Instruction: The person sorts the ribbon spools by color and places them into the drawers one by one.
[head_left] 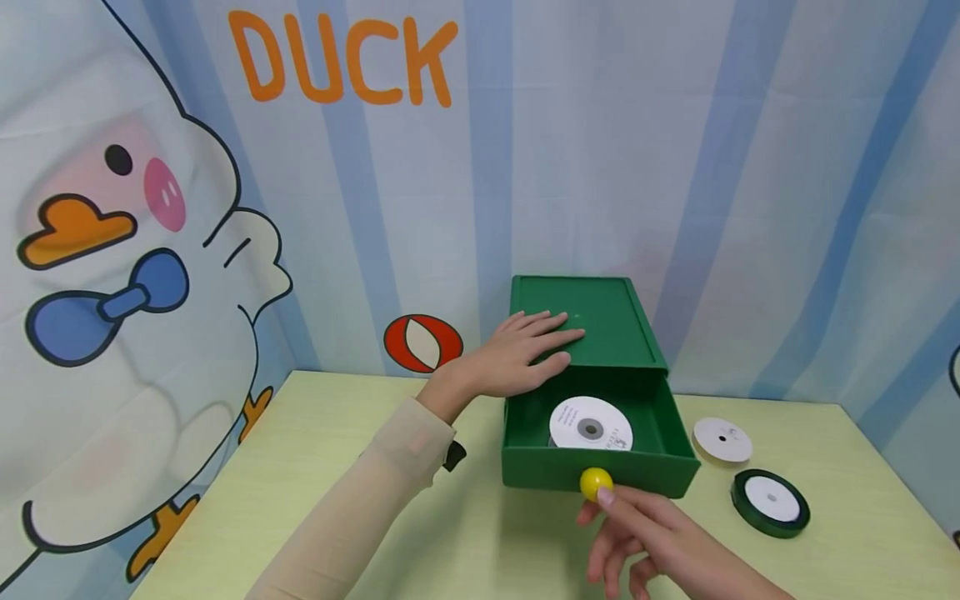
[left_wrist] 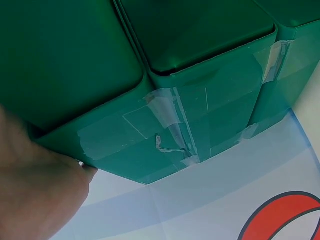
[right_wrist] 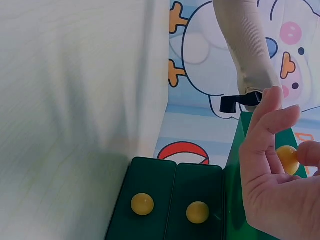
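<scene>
A green drawer cabinet [head_left: 588, 321] stands on the table, its top drawer [head_left: 540, 468] pulled out. Inside that drawer lies a white-faced spool [head_left: 573, 417] with printing round its hub. My left hand [head_left: 517, 354] rests flat on the cabinet's top, fingers spread. In the left wrist view that hand [left_wrist: 45, 195] lies along the cabinet's edge, fingers mostly hidden. With thumb and index finger my right hand [head_left: 652, 533] pinches the yellow knob [head_left: 596, 482] on the open drawer's front. The right wrist view shows the same knob [right_wrist: 287, 159] between the fingers.
Right of the cabinet lie a pale ribbon spool [head_left: 722, 442] and a dark green ribbon spool [head_left: 771, 502]. Two lower drawers with yellow knobs [right_wrist: 142, 204] sit beneath the open one. Clear tape [left_wrist: 172, 120] joins the cabinet's sides. A duck-printed curtain [head_left: 585, 150] hangs behind.
</scene>
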